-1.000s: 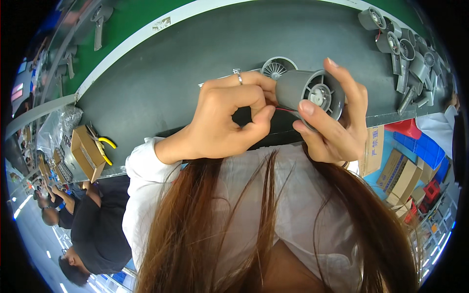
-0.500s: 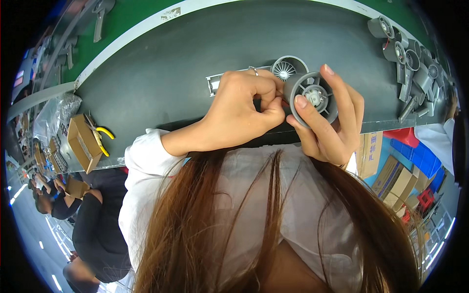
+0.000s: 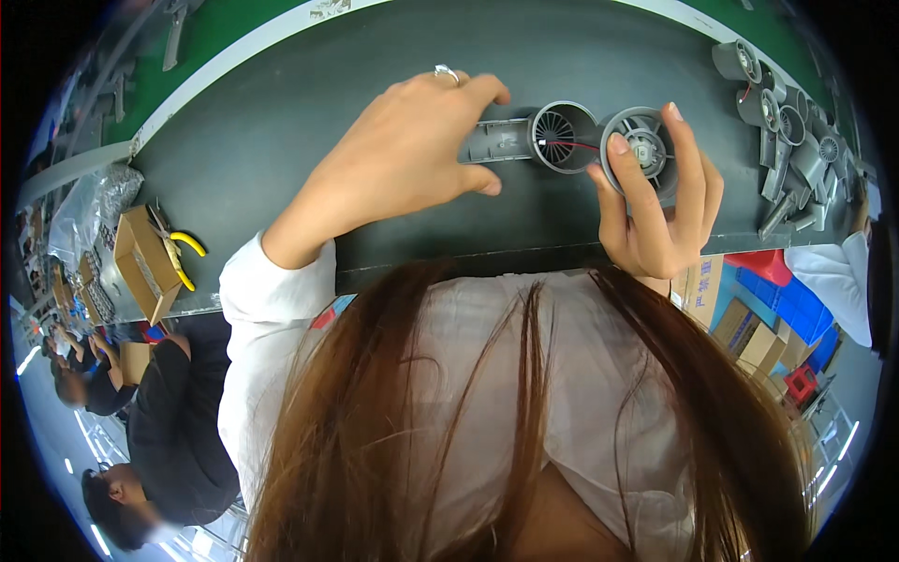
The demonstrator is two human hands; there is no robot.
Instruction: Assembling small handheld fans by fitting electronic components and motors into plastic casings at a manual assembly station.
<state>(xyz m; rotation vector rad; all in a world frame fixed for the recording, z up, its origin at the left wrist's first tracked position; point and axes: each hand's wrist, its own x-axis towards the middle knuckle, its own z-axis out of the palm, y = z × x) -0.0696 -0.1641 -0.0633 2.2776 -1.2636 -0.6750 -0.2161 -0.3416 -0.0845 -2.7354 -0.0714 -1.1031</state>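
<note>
My right hand (image 3: pixel 667 223) grips a round grey fan unit (image 3: pixel 657 180), with fingers and thumb about its rim and its spoked face with a pale centre turned up. A thin red-and-black wire (image 3: pixel 581 145) runs from it into the round, grilled end of a grey handheld-fan housing (image 3: pixel 506 140), ending in a small white plug. That housing lies on the dark table, its hollow handle pointing left. Over the handle's left end is my left hand (image 3: pixel 398 150), thumb and forefinger spread apart, a ring on one finger; whether it touches the handle is hidden.
Several grey fan housings (image 3: pixel 791 140) are piled at the table's far right. At the left edge stand a small open cardboard box (image 3: pixel 145 262), yellow-handled pliers (image 3: pixel 178 253) and plastic bags (image 3: pixel 94 211). People sit at the lower left; cartons and blue crates (image 3: pixel 782 304) are below the right edge.
My left hand has let go near the fan unit, moved left and spread its fingers. My right hand has carried the fan unit slightly right and up, uncovering the wire and housing.
</note>
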